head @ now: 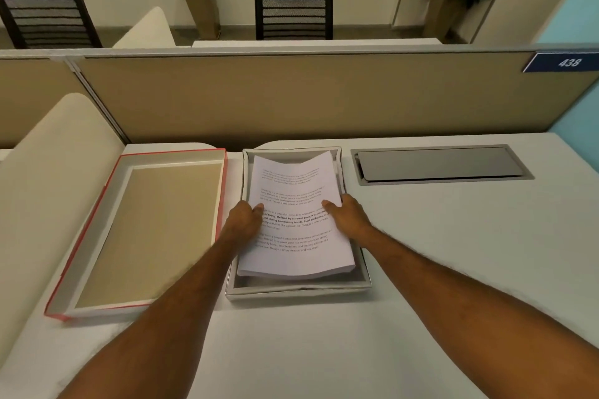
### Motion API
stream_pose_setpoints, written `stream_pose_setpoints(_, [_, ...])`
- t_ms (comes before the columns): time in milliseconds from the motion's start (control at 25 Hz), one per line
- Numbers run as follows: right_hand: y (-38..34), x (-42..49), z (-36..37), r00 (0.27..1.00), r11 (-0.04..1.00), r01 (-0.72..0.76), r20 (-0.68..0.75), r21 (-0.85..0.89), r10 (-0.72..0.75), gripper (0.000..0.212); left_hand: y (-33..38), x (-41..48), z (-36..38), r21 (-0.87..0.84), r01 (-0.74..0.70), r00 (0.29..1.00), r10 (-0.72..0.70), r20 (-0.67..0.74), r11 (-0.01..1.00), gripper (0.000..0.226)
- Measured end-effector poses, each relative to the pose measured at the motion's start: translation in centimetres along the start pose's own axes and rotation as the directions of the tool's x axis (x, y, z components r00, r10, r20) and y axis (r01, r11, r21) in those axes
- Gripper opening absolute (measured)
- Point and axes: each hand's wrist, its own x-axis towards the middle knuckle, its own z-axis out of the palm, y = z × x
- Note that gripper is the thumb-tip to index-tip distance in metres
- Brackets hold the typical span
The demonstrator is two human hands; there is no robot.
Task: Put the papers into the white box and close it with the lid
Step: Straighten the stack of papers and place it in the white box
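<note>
1. The left hand [244,215] and right hand [346,212] each clamp a side edge of the stack of papers [296,220], thumbs on top.
2. At frame centre the stack sits tilted in the open white box [298,292], its near end raised.
3. The red-edged lid [146,233] lies upturned on the worktop [453,269], left of the box.

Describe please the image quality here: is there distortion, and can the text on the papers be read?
Head view: wide-angle bending curves the partition and the desk edges; light is soft and warm with faint shadows; the bold lines on the papers are partly legible, the smaller print is blurred; the sign reads 438.
</note>
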Motion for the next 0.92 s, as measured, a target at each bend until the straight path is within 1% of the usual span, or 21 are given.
stream_pose_setpoints(240, [0.5,1.7,1.6,0.998,0.997,-0.054,-0.032,-0.061,0.052,0.046,-0.7,1.9,1.2,-0.071,0.12,0.99,-0.114,0.079,0.99,0.021])
stream_pose_setpoints(360, [0.9,2.1,2.0,0.996,0.986,-0.086,-0.049,-0.144,0.08,0.046,-0.9,1.8,2.0,-0.073,0.17,0.984,-0.166,0.063,0.983,0.017])
stream_pose_setpoints(440, [1.1,2.3,2.1,0.992,0.97,-0.108,-0.087,-0.216,0.091,0.044,-1.1,1.7,2.5,-0.056,0.196,0.98,-0.194,0.039,0.979,0.015])
stream_pose_setpoints(560, [1.2,2.4,2.2,0.989,0.96,-0.1,-0.129,-0.26,0.068,0.036,-1.1,1.6,2.9,-0.027,0.212,0.977,-0.212,0.014,0.977,0.016])
stream_pose_setpoints(680, [1.4,2.1,2.3,0.993,0.963,-0.07,-0.106,-0.261,0.043,0.031,-1.2,1.5,2.9,0.001,0.186,0.982,-0.186,-0.027,0.983,0.015])
stream_pose_setpoints(760, [1.5,1.5,2.3,0.994,0.965,-0.039,-0.104,-0.261,0.012,0.03,-1.3,1.1,2.8,0.053,0.158,0.986,-0.154,-0.068,0.986,0.016])
stream_pose_setpoints(920, [1.6,0.1,2.8,0.993,0.955,0.026,-0.102,-0.296,-0.058,0.038,-1.5,0.1,2.3,0.214,0.104,0.991,-0.083,-0.104,0.971,0.014])
